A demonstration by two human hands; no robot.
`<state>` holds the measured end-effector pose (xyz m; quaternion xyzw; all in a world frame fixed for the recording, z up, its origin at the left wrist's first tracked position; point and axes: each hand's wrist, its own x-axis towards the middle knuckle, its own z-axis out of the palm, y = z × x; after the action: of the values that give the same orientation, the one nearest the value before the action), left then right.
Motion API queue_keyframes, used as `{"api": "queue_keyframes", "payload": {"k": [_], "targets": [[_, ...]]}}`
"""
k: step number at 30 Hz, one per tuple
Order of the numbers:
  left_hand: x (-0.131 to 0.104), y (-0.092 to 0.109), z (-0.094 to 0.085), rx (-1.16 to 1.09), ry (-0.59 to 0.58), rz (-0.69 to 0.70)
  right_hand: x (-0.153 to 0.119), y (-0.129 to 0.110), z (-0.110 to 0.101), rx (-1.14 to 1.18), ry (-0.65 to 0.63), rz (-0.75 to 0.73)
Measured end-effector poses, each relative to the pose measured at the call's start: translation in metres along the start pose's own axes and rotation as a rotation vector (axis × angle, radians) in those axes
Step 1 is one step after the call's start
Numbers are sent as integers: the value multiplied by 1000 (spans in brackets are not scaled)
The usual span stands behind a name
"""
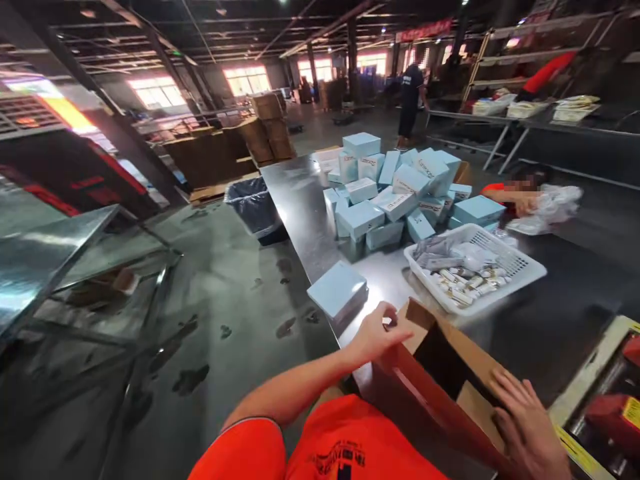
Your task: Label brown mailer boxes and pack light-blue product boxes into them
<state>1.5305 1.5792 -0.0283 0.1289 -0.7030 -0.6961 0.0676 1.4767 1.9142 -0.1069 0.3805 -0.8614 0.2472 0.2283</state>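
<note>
An open brown cardboard box (463,347) stands at the near edge of the metal table, its inside partly in shadow. My left hand (377,337) is at the box's left end, fingers curled over the upper edge of the wall. At the opposite end, my right hand (533,420) grips the rim, with its fingers along the far wall and the thumb by an inward-leaning flap (477,410). Just beyond my left hand lies a single light blue box (339,290). Past the cardboard box sits a white plastic basket (530,272) holding small white-and-gold items and clear wrapping.
A heap of light blue boxes (400,190) covers the far part of the metal table (295,207). A black-lined bin (257,210) stands left of it. Across the table, a person's hand (525,200) touches clear plastic. Red-and-yellow equipment (613,410) is at the lower right.
</note>
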Motion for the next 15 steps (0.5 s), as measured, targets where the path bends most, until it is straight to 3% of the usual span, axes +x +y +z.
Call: {"api": "queue_keyframes", "payload": {"k": [3,5,7,9,11,13,15], "targets": [[47,0,20,88,48,-29,-15,0,-4,76,-62,-19],[71,-2,29,79,6,-25,-14,0,-15,160,-88,65],[80,-7,31,41,-78,-51,-4,4,-30,303,-156,233],[74,-16,24,3,-222,-165,9,12,-39,474,-176,496],[54,-26,10,-14,-341,-288,22,20,-33,588,-130,763],[28,-36,-7,37,-369,-298,32,23,-9,581,-164,940],[2,-46,-24,174,-328,-245,41,19,23,559,-364,965]]}}
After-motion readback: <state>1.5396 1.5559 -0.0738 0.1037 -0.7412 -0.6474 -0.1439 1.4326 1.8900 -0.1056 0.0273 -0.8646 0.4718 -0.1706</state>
